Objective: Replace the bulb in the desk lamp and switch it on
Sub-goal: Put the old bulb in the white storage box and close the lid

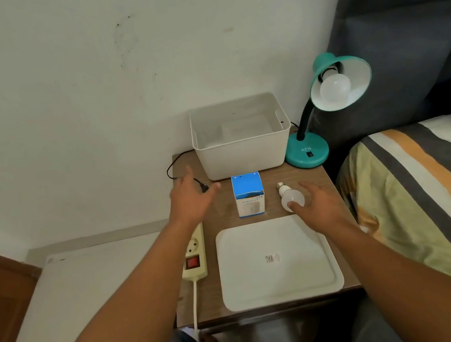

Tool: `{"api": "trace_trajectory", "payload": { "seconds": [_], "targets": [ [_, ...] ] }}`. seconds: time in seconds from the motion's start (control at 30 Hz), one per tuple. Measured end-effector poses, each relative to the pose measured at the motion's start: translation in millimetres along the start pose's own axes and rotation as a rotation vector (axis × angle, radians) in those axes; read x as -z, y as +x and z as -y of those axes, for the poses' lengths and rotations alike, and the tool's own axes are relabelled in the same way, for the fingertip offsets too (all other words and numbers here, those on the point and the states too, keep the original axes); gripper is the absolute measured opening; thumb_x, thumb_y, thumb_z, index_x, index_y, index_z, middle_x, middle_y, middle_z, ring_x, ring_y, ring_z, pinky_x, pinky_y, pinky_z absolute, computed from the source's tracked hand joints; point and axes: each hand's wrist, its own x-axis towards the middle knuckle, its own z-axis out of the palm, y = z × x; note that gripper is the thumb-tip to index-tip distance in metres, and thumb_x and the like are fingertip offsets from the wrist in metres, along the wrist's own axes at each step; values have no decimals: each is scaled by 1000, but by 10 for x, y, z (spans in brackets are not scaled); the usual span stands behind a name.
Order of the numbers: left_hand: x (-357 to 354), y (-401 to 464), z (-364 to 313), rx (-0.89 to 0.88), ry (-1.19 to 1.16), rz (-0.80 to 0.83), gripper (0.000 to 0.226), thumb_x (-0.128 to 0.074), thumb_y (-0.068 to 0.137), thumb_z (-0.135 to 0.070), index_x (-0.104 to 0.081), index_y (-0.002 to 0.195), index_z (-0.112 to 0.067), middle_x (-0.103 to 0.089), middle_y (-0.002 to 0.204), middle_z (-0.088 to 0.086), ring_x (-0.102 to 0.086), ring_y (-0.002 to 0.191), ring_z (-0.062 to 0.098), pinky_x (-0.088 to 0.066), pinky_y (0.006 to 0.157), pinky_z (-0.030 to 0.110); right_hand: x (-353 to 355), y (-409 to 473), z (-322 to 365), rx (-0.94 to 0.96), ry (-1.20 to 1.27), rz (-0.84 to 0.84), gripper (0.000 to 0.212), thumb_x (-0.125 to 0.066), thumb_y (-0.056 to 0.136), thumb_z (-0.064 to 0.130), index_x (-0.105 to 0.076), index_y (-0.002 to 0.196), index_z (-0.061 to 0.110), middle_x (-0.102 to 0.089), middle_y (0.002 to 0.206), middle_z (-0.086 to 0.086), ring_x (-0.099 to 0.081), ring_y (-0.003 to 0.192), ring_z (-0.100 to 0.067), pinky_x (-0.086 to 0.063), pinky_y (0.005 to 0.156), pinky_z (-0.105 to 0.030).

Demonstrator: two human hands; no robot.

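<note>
Lying near bench right edge, spare bulb is being touched by spread right hand fingers, screw cap pointing away toward wall; left hand is being held open over plug.

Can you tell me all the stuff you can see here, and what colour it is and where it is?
desk lamp: one, teal, back right corner of the table
bulb in the lamp: one, white, inside the shade
loose bulb: one, white, lying on the table by the right hand
bulb box: one, blue and white, standing mid-table
bin: one, white, at the back by the wall
tray: one, white, front of the table
power strip: one, cream with a red switch, left edge
plug: one, black, unplugged, near the left hand
table: one, brown wood
bed: one, striped cover, on the right
left hand: open, reaching toward the plug
right hand: open, touching the loose bulb
</note>
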Motion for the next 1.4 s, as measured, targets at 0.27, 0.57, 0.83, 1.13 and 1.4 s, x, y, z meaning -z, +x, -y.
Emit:
{"api": "trace_trajectory", "payload": {
  "seconds": [0.27,0.57,0.83,1.13,1.4],
  "targets": [
    [28,858,-139,-47,-107,63,120,-78,77,-53,2,159,-17,-26,163,6,-22,150,26,-28,120,43,-233,303,36,-41,103,33,69,-74,84,38,-45,145,28,-48,142,-9,-45,130,-29,-39,105,-42],
    [-103,1197,-35,-137,-129,3,103,-75,74,-63,-28,156,-19,-63,134,-3,-60,120,16,-51,99,34,15,323,47,-33,126,-69,57,-74,83,41,-57,134,22,-65,122,-3,-59,103,-17,-51,90,-35],
    [-161,1204,9,-146,-157,-54,101,-76,78,-57,-25,157,-22,-66,127,-2,-63,113,16,-52,93,30,775,150,503,226,178,-305,53,-77,79,40,-62,128,26,-58,111,15,-59,87,-3,-45,73,-14],
    [-153,1203,-16,-121,-53,-56,102,-71,78,-62,-21,158,-22,-63,101,-3,-62,95,14,-44,76,25,671,1037,1385,341,143,-323,56,-70,84,45,-62,131,15,-67,120,-5,-62,106,-22,-50,94,-37],
    [-158,1205,-17,-100,-96,-53,98,-73,81,-56,-22,157,-21,-51,84,-12,-58,89,14,-45,76,27,384,1640,1529,188,-86,-120,49,-72,84,36,-63,125,11,-62,119,-14,-62,102,-31,-54,86,-41]
  ]
}}
